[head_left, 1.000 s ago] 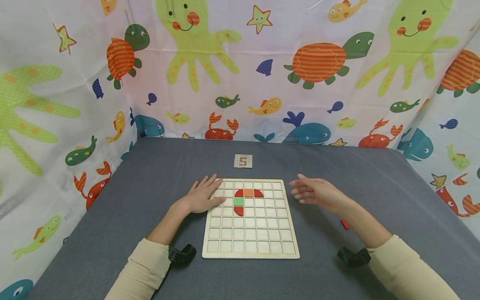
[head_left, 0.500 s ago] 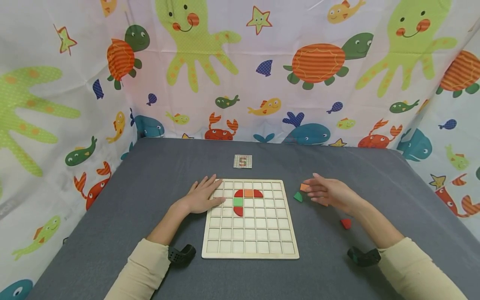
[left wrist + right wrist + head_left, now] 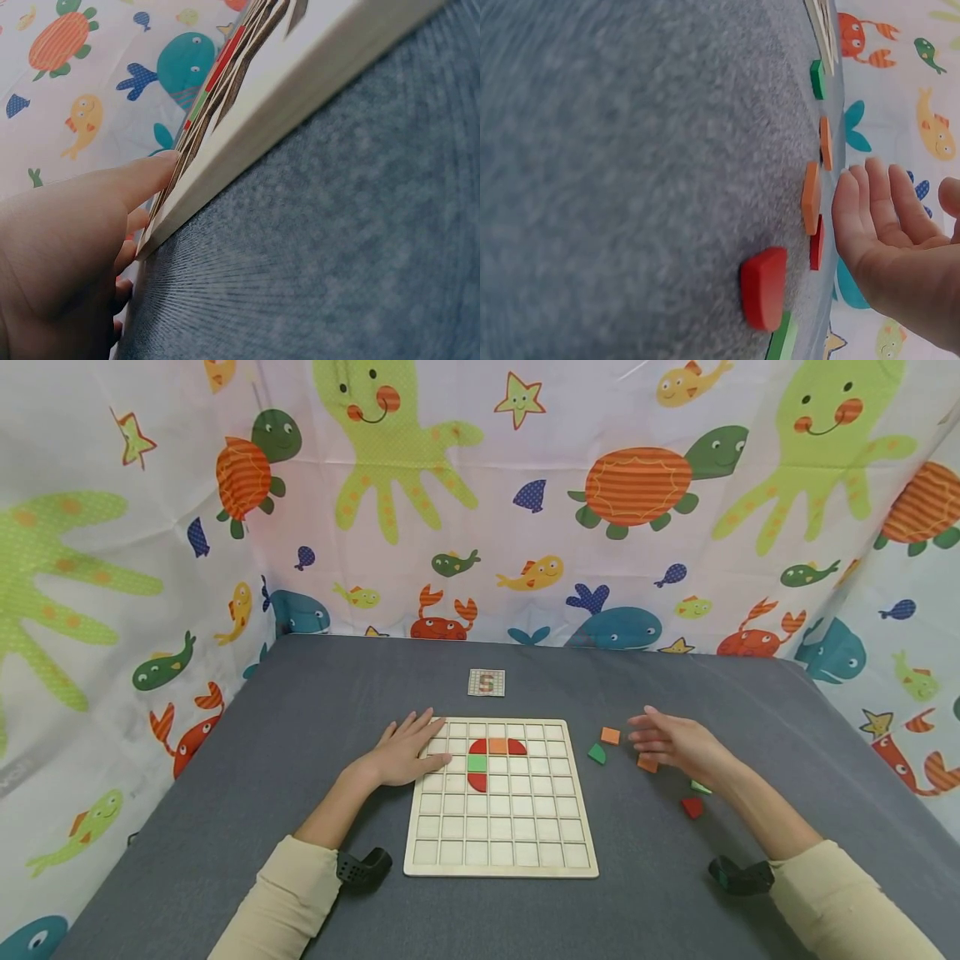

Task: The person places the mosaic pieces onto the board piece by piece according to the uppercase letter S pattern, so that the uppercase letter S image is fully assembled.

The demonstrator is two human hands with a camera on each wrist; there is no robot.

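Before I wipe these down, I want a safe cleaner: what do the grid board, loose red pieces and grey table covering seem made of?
Grid board: probably matte wood or plywood; pale, with dark, burnt-looking cell edges.
Loose red pieces: painted wood or plastic, can't tell which; smooth, evenly coloured, slight sheen.
Grey table covering: likely matte fabric; fine ribbed, mottled texture.

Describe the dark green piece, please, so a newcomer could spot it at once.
Start with the pale gridded board. Among the loose pieces beyond its right edge, the dark green piece lies closest to the board. Its deep colour sets it apart from its orange neighbour and the paler green piece farther right.
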